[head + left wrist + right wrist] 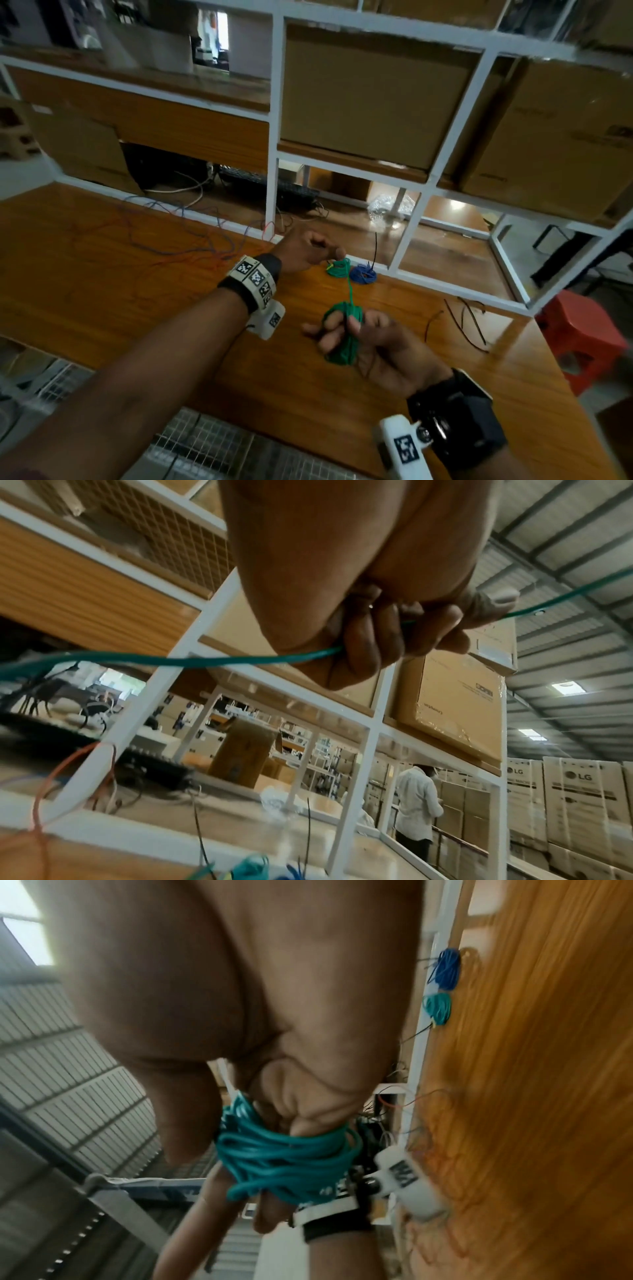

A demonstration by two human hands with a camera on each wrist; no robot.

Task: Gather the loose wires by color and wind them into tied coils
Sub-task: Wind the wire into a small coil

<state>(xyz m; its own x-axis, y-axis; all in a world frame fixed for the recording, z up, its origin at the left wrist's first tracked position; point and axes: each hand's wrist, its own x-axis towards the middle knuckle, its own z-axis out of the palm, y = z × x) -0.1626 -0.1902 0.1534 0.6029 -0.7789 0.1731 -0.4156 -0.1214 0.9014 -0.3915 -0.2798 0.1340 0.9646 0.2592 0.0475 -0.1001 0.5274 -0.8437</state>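
Head view is showing the green wire (350, 291) running taut from my left hand (306, 249) down to the green bundle (342, 337) that is sitting wound around the fingers (337, 320) of my right hand (373, 346), above the wooden table (102, 291). My right hand is gripping that bundle, with the loops lying across the fingers and the thumb pressing over them; the right wrist view is showing the same green loops (287, 1156) wrapping my fingers thickly. My left hand is pinching the strand, fingers curling around it; the left wrist view is showing the wire (222, 660) passing through my closed fist (377, 631) and coming out on both sides. Just beyond my left hand, two finished coils are lying on the table near the white shelf frame (272, 137): a green coil (337, 268) and, just beside it to the right, a blue coil (363, 274) with a black tie (375, 250) standing up from it. Loose red and blue wires (191, 236) are sprawling over the table to the left, against the frame. A few black ties (466, 320) are lying on the table to the right of my hands. Cardboard boxes (370, 99) are sitting on the shelves behind, and a red stool (579, 329) is standing past the table's right corner.
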